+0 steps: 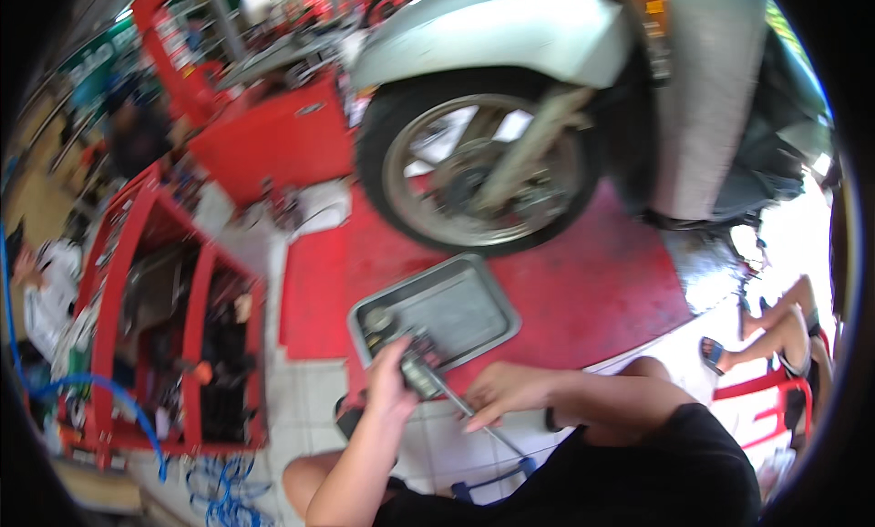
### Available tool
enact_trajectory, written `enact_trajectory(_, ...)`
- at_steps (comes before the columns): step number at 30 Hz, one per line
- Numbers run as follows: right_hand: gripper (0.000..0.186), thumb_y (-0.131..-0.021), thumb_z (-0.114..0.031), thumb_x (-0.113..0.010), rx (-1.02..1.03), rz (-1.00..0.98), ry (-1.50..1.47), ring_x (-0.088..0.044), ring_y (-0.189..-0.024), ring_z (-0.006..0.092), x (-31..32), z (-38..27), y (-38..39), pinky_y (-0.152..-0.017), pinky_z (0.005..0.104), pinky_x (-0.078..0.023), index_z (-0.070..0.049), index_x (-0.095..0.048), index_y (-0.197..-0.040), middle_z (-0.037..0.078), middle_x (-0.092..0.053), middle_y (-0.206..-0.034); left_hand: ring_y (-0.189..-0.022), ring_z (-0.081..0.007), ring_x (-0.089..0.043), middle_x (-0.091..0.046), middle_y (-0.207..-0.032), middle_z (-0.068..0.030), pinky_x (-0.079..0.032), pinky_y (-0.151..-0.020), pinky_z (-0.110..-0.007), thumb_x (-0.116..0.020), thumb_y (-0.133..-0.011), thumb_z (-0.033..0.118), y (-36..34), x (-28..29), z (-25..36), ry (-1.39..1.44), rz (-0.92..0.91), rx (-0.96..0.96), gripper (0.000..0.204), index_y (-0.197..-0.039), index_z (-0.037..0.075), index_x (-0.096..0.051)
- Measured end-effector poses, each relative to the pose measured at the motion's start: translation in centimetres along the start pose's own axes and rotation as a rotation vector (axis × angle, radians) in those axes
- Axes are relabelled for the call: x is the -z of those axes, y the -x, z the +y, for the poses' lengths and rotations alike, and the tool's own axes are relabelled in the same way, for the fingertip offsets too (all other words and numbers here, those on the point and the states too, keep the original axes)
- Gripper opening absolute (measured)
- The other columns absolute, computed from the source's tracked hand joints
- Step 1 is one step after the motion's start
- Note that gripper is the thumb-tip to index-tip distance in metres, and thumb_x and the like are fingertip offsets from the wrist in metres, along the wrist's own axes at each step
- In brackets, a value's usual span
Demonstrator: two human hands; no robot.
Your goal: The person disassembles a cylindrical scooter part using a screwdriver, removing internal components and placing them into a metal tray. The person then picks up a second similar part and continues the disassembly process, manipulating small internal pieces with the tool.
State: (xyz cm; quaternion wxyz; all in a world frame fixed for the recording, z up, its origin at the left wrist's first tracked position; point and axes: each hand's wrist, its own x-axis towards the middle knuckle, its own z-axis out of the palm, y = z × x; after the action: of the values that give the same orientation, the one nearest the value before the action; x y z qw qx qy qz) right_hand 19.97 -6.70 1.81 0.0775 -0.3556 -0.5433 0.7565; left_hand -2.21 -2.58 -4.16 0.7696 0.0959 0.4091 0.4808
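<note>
Low in front of me, my left hand [390, 381] is closed round a metal cylindrical part [421, 379] with a slim metal rod running down to the right. My right hand [510, 392] has its fingers closed on that rod. The exact kind of the part is not clear through the blur. Its upper end is over the near left corner of a grey metal tray [469, 299]. Inside the tray, by that corner, sits a small round metal piece [379, 320].
A pale scooter's front wheel [478, 167] stands beyond the tray on a red platform [606, 263]. At left are a red tool cart [196, 317] and a blue hose [100, 381]. A seated person's legs [775, 335] are at right.
</note>
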Motion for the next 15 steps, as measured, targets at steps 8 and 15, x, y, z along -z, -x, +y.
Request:
enact_trajectory(8,0.038,-0.091,-0.023,-0.072,-0.017,-0.047,-0.337,-0.066,-0.073,0.0142,-0.4,1.5,0.0,-0.065,0.0261,-0.054,0.005,-0.062,-0.115,0.005,-0.066,-0.082,-0.077,-0.0291,-0.064,-0.064,-0.090,-0.0160,-0.056,-0.072,-0.047,-0.067,-0.088,0.021,0.4,-2.1,-0.1,-0.004,0.147,-0.006,0.026,-0.102,0.002,-0.057)
enact_trajectory(15,0.045,-0.086,-0.020,-0.078,-0.047,-0.046,-0.187,-0.066,-0.072,0.0137,-0.2,0.3,0.3,-0.063,0.0256,-0.052,0.006,-0.060,-0.118,0.005,-0.064,-0.073,-0.076,-0.0297,-0.065,-0.064,-0.089,-0.0169,-0.057,-0.070,-0.047,-0.066,-0.090,0.017,0.5,-1.7,0.0,0.033,0.138,0.004,0.023,-0.103,-0.001,-0.059)
